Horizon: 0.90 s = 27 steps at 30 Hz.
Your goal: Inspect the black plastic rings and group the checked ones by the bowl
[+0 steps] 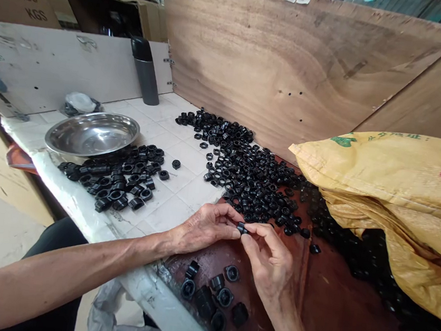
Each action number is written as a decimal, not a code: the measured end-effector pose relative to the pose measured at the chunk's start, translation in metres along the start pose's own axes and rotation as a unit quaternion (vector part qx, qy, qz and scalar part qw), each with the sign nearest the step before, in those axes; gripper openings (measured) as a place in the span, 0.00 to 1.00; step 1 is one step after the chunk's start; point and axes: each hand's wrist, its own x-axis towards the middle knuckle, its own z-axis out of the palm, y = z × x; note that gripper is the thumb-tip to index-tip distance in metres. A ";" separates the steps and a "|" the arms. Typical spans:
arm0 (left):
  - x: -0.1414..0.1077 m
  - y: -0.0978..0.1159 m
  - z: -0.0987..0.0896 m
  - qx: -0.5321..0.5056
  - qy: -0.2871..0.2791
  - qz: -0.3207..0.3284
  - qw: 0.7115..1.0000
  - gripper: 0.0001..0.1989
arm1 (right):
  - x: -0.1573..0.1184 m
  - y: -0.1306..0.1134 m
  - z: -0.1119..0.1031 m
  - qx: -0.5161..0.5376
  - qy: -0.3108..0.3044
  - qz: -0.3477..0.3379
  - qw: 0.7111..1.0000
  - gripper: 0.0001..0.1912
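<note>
My left hand point(205, 228) and my right hand point(269, 261) pinch a small black plastic fitting point(242, 228) between their fingertips, above a reddish-brown wooden board point(320, 299). A large heap of small black plastic rings point(240, 162) lies just beyond my fingers, on white tiles and the board. Below my right hand sit several larger black fittings point(209, 294). Further left, a group of black hex-shaped fittings point(119, 178) rests on the tiled top point(172, 202). More black pieces lie partly hidden under a yellow woven sack point(394, 206).
A steel bowl point(92, 134) stands at the tiled top's far left, near a plastic bag point(79, 104) and a dark vacuum flask point(145, 72). Plywood boards point(280, 61) rise along the back and right. A grey plastic bag point(108, 312) hangs below the near edge.
</note>
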 end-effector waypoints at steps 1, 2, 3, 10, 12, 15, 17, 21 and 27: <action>0.001 -0.001 0.000 -0.002 -0.001 0.004 1.000 0.17 | 0.000 -0.003 -0.001 -0.003 0.002 0.013 1.000 0.04; 0.001 -0.002 0.001 -0.003 -0.002 0.010 1.000 0.17 | 0.001 -0.006 -0.002 -0.007 0.006 0.026 1.000 0.04; 0.002 -0.003 0.001 -0.003 -0.003 0.014 1.000 0.16 | 0.000 -0.007 -0.002 -0.008 0.013 0.041 0.999 0.04; 0.002 -0.006 0.001 -0.008 -0.002 0.014 1.000 0.18 | -0.007 0.001 0.005 0.089 0.039 0.115 0.989 0.16; 0.001 -0.006 0.002 -0.004 0.003 0.017 1.000 0.18 | -0.007 0.001 0.006 0.078 0.046 0.110 0.990 0.17; 0.001 -0.006 0.003 -0.003 -0.007 0.034 0.999 0.17 | -0.006 0.001 0.006 0.004 0.071 0.079 0.994 0.17; 0.000 -0.007 0.003 0.014 -0.014 0.062 0.998 0.15 | -0.006 0.002 0.006 -0.052 0.071 0.055 0.995 0.17; 0.000 -0.010 0.000 0.093 -0.022 0.125 0.988 0.11 | -0.009 0.002 0.007 -0.088 0.016 0.046 0.995 0.16; 0.001 -0.015 -0.004 0.120 -0.032 0.141 0.982 0.10 | -0.004 -0.005 0.004 0.040 -0.009 0.194 0.980 0.20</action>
